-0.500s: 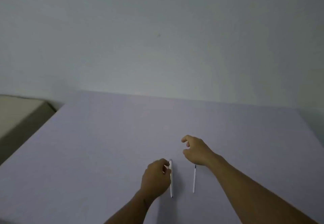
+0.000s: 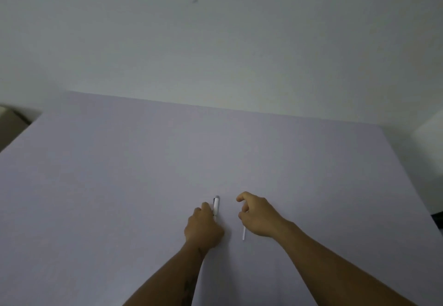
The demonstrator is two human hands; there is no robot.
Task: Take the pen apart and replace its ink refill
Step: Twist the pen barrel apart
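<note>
pen (image 2: 216, 205) on table (image 2: 119, 186), right of left hand (image 2: 202, 229) | refill (image 2: 244, 233) under right hand (image 2: 259, 217)

Looks like a plain indoor room, kind impossible to tell: bare pale wall (image 2: 215, 42) behind the far edge of a lilac-covered table (image 2: 119, 186), beige furniture (image 2: 12, 123) past its left corner, nothing more distinctive.

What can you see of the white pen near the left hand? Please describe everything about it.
The white pen looks like smooth plastic, with a rounded far end and a dark clip along its left side. It points away from the person. Only its far part shows; the near part is hidden behind the left hand, whose fingers close around it. Whether it lies on the lilac table or is raised slightly cannot be told.
</note>
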